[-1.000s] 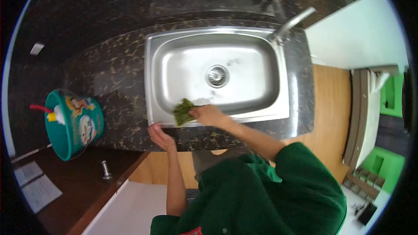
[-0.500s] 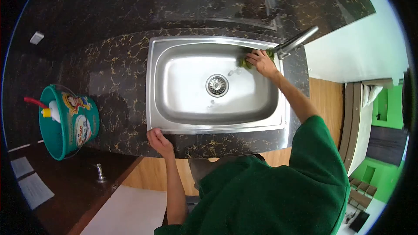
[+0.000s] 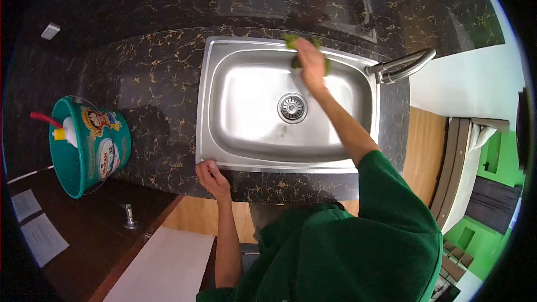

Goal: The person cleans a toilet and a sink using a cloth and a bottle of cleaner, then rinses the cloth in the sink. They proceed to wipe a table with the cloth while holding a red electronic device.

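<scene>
A steel sink [image 3: 246,128] is set into a dark marbled counter [image 3: 151,89]. My right hand [image 3: 311,61] reaches over the basin and presses a green scrub cloth [image 3: 293,41] against the sink's far rim, near the middle of the back edge. My left hand [image 3: 211,178] rests on the counter's front edge at the sink's near left corner, fingers curled over the edge, holding nothing else. The round drain [image 3: 292,107] lies below my right forearm.
A steel faucet [image 3: 404,66] sticks out at the sink's right back corner. A teal bucket [image 3: 92,151] holding a bottle stands on the counter at the left. A dark wooden surface with papers [image 3: 39,235] lies lower left. Wooden floor shows at right.
My right hand carried the cloth from the sink's near rim to the back right corner by the faucet, then left along the back rim to its middle. My left hand stayed put.
</scene>
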Available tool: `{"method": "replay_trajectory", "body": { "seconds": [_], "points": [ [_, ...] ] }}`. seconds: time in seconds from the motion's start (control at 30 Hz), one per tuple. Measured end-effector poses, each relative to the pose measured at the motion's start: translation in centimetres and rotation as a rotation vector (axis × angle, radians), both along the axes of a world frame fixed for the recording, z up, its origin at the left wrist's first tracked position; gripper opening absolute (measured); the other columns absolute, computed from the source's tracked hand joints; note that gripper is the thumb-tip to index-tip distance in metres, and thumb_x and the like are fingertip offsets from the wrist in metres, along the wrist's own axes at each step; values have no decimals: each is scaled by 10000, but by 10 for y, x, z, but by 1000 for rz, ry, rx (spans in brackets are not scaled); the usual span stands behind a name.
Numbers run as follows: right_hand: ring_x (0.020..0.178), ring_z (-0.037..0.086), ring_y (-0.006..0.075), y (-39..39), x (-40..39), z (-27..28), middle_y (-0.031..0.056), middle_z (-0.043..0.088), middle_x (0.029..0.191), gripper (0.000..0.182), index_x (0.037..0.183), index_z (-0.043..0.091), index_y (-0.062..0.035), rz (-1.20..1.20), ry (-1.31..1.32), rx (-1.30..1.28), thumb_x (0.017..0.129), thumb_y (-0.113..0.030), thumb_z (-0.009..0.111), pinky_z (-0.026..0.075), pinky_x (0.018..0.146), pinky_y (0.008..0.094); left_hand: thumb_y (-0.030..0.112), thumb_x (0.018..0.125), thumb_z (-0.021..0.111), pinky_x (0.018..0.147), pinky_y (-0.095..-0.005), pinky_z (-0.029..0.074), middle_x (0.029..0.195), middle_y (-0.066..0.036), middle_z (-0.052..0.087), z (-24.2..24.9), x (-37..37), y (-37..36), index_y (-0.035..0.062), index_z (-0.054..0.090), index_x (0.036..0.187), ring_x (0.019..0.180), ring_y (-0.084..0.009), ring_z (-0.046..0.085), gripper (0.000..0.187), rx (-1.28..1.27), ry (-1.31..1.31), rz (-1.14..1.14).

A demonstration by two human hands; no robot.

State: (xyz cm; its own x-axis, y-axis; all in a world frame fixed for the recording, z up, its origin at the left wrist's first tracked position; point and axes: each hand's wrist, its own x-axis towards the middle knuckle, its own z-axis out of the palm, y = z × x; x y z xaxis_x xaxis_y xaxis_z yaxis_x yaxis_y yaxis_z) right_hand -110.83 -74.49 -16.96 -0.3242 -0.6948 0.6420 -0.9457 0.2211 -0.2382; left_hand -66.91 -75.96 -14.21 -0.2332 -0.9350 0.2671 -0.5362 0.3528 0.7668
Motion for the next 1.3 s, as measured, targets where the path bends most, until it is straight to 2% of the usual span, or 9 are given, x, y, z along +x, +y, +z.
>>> {"method": "replay_trajectory", "body": {
  "seconds": [0.07,0.17,0.33,0.37,0.5,0.73,0.97,1.17,1.3],
  "points": [
    [1178,592,291,-61,37,5,123,658,1215,383,1134,662,-11,174,-64,-173,782,48,521,440,1025,415,224,994,463,703,-437,414,829,-168,533,-1,-2,1,-16,550,850,790,-338,519,293,-6,23,15],
    [1392,375,250,-115,91,-22,114,370,1527,532,1365,497,-26,168,86,162,835,9,519,305,1157,428,218,994,471,705,-436,421,837,-168,541,-2,-1,1,-18,557,845,791,-338,521,292,9,25,5],
    [1413,346,256,-37,54,4,123,357,1534,575,1419,418,-9,52,-30,299,850,15,500,268,1183,427,220,996,471,711,-441,428,842,-170,557,4,-4,2,-21,570,853,799,-349,530,297,-12,18,-15],
    [1424,325,275,-1,27,-4,141,338,1540,607,1442,374,-9,101,-77,130,846,29,485,258,1188,440,221,996,471,712,-442,428,842,-171,556,3,-2,1,-22,571,854,799,-351,531,299,-5,28,-19],
    [1456,245,329,130,-41,7,202,256,1566,693,1506,238,15,-570,60,490,857,50,480,227,1195,439,226,999,464,717,-442,430,844,-175,553,-1,1,1,-29,568,851,800,-360,532,313,36,72,9],
    [1422,314,346,13,32,9,175,334,1537,928,1498,292,-25,-172,-117,220,625,212,495,274,1178,456,203,977,469,711,-434,416,829,-177,531,-5,5,-2,-14,564,872,791,-351,525,259,2,39,27],
    [1143,525,336,-169,151,5,143,562,1265,541,1323,550,-95,235,-332,20,785,-42,537,374,1018,469,193,992,455,701,-412,417,828,-169,527,-3,7,0,-12,557,882,774,-333,528,254,-17,82,21],
    [843,594,307,-124,243,15,73,648,848,129,871,706,-139,436,-598,180,770,-135,625,444,742,451,212,998,435,740,-352,400,856,-127,482,-4,8,1,-9,498,933,784,-251,474,238,40,275,145],
    [798,602,282,-44,305,30,52,656,777,55,778,680,-148,705,-708,285,745,-192,675,432,697,439,228,1010,427,788,-328,385,918,-88,453,-8,8,6,12,462,979,858,-196,439,220,105,445,256]
  ]
}}
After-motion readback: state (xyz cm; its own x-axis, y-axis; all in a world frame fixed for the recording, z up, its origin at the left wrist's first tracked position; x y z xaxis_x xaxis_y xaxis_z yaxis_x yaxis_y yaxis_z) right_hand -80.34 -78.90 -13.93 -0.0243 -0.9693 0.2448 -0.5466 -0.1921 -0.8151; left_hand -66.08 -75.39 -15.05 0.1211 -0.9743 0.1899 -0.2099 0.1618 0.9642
